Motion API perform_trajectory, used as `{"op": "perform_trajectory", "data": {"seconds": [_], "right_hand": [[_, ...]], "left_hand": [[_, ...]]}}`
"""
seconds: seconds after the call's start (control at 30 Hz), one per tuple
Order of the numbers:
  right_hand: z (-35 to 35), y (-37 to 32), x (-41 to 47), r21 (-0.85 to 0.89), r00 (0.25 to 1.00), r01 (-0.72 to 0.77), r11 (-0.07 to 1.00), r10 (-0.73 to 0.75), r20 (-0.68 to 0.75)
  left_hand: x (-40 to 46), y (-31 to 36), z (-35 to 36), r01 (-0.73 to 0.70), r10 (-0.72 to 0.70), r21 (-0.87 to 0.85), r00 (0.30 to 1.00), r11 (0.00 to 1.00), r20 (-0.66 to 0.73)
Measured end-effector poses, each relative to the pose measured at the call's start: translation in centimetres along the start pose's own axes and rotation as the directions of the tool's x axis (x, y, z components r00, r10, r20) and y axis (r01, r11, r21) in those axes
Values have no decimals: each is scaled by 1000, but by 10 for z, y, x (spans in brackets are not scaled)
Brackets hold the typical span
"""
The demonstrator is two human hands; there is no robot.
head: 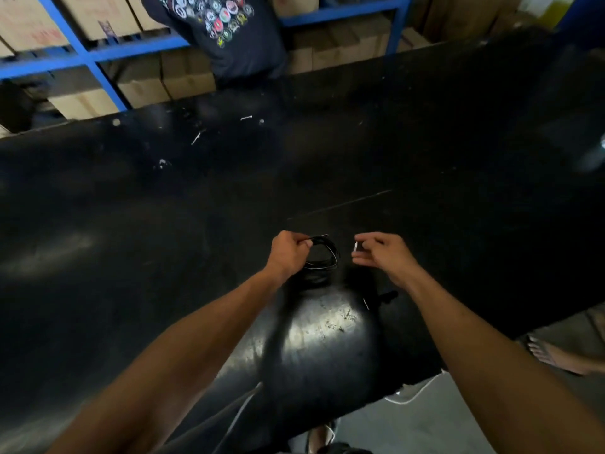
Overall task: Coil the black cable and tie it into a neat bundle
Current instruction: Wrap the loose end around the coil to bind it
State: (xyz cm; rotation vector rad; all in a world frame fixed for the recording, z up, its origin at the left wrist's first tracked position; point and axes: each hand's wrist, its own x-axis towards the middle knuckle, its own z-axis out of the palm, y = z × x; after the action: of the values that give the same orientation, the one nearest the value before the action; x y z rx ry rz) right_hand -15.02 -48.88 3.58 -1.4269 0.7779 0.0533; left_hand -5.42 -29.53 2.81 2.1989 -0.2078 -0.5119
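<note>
My left hand (288, 253) is closed around a small coil of black cable (324, 253), held just above the black table (163, 208). Several loops stand out to the right of my fingers. My right hand (381, 253) hovers a short way to the right of the coil, apart from it. Its thumb and forefinger pinch a small white piece (356, 246), likely a tie. The cable is hard to tell from the dark tabletop below the coil.
Another person in a dark printed shirt (226, 31) stands across the table. Blue shelving (82, 54) with cardboard boxes is behind. Small white scraps (245, 118) lie on the far tabletop. A sandalled foot (553, 353) is on the floor at right, and a white cord (412, 396) hangs by the near edge.
</note>
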Motion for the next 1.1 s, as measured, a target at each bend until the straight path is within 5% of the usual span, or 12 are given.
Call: {"op": "perform_trajectory", "data": {"seconds": [0.13,0.27,0.37,0.43,0.53,0.6,0.77,1.0,1.1], "right_hand": [[4,-40,-7,223,984,44,974,-81,161],[25,-65,-15,259,946,81,963,-156,285],[42,-79,-18,202,914,156,967,-219,341],[53,-84,-20,17,891,315,949,-301,339],[66,-89,-22,-397,815,580,712,-505,285],[74,-96,-27,-496,726,676,545,-608,320],[87,-108,-35,-545,444,831,112,-726,526],[89,-110,-43,-546,231,810,-213,-740,631],[85,-113,-44,-523,217,800,-292,-672,708]], "left_hand": [[10,11,-21,21,-26,-83,998,996,-58],[14,25,-42,26,-44,-191,995,981,-89],[14,34,-58,17,-50,-264,992,964,-119],[13,37,-66,3,-43,-292,991,956,-130],[10,38,-76,-15,-32,-305,988,952,-150],[8,39,-81,-31,-19,-299,987,954,-162],[3,41,-94,-31,-18,-297,987,954,-159],[-1,54,-106,-46,18,-316,996,948,-92],[-2,57,-110,-90,65,-375,995,923,-80]]}}
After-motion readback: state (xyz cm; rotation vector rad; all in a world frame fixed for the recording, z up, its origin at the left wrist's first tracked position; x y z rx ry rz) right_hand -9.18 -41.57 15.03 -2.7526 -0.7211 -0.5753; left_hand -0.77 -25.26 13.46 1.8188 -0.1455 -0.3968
